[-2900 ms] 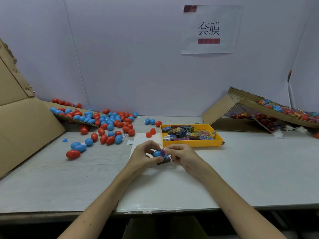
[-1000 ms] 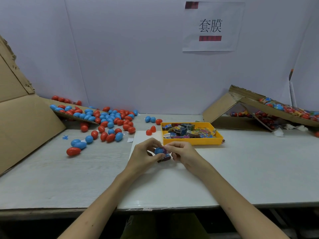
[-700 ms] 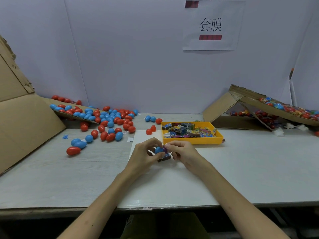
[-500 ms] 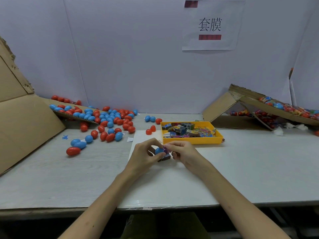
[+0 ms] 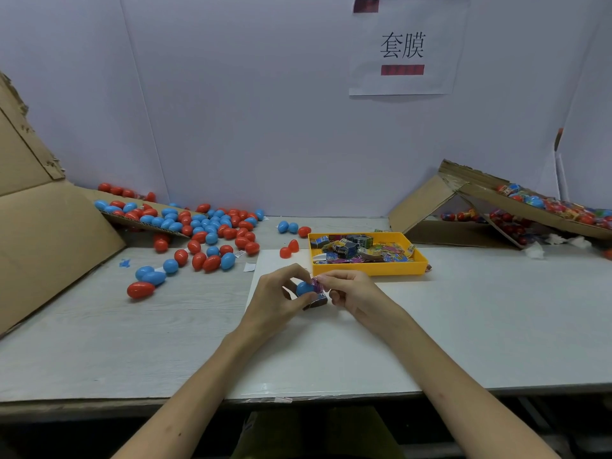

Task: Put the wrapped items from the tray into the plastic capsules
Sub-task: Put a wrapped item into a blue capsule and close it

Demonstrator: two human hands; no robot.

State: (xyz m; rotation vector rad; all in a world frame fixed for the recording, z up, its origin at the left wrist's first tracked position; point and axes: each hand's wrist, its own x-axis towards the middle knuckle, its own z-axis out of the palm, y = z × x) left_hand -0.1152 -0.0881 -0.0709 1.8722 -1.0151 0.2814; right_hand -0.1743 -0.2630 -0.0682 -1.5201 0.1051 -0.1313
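Head view: left hand (image 5: 275,301) grips the blue capsule (image 5: 304,288) (mouth apparently facing right), where right hand (image 5: 352,289) pinches a wrapped item (image 5: 317,280) against it.

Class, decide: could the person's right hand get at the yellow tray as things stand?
Probably yes: the yellow tray lies just beyond the right hand, only table between. But that hand pinches a wrapped item against the blue capsule, so it must finish first.

Grey table (image 5: 496,326): a white sheet (image 5: 314,356) lies near centre, with a yellow tray (image 5: 367,268) of wrapped items (image 5: 361,251) at its far side. Red and blue capsules (image 5: 212,262) scatter far left; cardboard panels (image 5: 49,243) rest at both ends.
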